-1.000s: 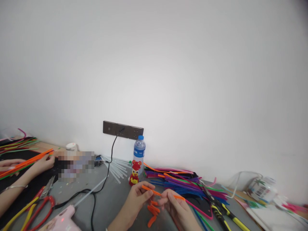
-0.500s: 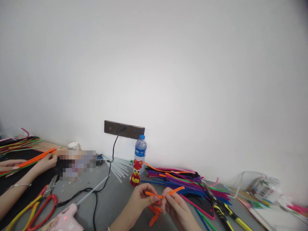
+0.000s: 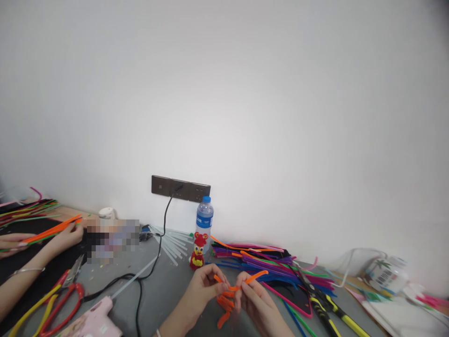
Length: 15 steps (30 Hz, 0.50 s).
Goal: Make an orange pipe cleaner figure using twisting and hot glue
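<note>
An orange pipe cleaner (image 3: 257,276) is pinched between my two hands low in the middle of the view. My left hand (image 3: 205,292) grips its left part with thumb and fingers, and a short end pokes up there. On the other side my right hand (image 3: 250,295) pinches it, its far end sticking out up and to the right. Coiled orange pipe cleaner (image 3: 223,320) hangs below and between the hands; whether it joins the held piece is hidden by the fingers. Just beyond stands a small red and yellow figure (image 3: 198,255), in front of a water bottle (image 3: 206,220).
A heap of coloured pipe cleaners (image 3: 252,257) and yellow-black pliers (image 3: 322,304) lie to the right. At left are red-handled scissors (image 3: 79,290), a pink glue gun (image 3: 96,320) with its black cord, and clear glue sticks (image 3: 173,245). A co-worker's hands (image 3: 66,236) hold orange strips.
The orange pipe cleaner has gone from nearly straight to bent, dipping between my hands. My hands have shifted only slightly.
</note>
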### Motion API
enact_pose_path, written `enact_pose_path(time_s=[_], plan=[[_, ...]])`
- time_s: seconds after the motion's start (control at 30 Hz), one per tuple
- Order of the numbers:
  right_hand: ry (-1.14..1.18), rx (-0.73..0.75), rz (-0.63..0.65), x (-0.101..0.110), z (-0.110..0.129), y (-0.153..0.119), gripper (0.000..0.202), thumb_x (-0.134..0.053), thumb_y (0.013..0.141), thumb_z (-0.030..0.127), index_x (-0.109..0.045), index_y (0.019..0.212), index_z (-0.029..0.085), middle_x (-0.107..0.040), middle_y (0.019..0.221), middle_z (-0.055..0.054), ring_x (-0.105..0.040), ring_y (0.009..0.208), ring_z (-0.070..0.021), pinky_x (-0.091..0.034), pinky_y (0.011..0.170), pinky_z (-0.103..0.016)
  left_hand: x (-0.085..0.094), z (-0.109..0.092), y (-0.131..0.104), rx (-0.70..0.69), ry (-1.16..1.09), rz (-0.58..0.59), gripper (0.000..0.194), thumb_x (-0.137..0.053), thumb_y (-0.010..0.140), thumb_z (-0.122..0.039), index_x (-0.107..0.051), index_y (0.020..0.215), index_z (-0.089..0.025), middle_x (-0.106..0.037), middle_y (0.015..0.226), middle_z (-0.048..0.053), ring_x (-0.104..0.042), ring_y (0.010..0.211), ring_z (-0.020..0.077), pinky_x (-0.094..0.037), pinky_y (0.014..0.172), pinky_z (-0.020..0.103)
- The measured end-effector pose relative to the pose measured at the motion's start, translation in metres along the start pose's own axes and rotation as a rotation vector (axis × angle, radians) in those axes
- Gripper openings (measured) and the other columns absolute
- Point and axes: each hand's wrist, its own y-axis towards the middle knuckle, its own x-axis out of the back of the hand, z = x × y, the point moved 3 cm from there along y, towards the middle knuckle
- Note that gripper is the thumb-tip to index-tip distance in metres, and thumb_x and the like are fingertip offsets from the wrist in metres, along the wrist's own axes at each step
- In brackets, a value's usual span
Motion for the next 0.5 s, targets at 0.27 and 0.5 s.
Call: enact_pose_path(time_s=[0.27, 0.5], plan=[[-0.075, 0.068, -0.005, 0.006, -0.003, 0.003, 0.042, -0.056, 0.085, 0.06, -0.055, 0.079, 0.019, -0.049, 0.042, 0.006, -0.039, 0.043, -0.011, -0.032, 0.054, -0.023, -0.002, 0.009, 0.004, 0.103, 0.005, 0.088, 0.055, -0.088, 0.052, -0.045, -0.042, 0.068, -0.019, -0.049, 0.057, -0.008, -0.04, 0.051, 0.0064, -0.029, 0.051, 0.017], [-0.254, 0.09, 0.039, 0.009, -0.011, 0.004, 0.047, -0.053, 0.085, 0.063, -0.058, 0.076, 0.017, -0.038, 0.037, 0.011, -0.021, 0.035, -0.0054, -0.018, 0.044, -0.02, -0.003, 0.021, -0.003, 0.225, 0.056, 0.278, 0.062, -0.09, 0.05, -0.039, -0.039, 0.08, -0.022, -0.057, 0.058, -0.009, -0.044, 0.046, 0.0053, -0.031, 0.048, 0.017]])
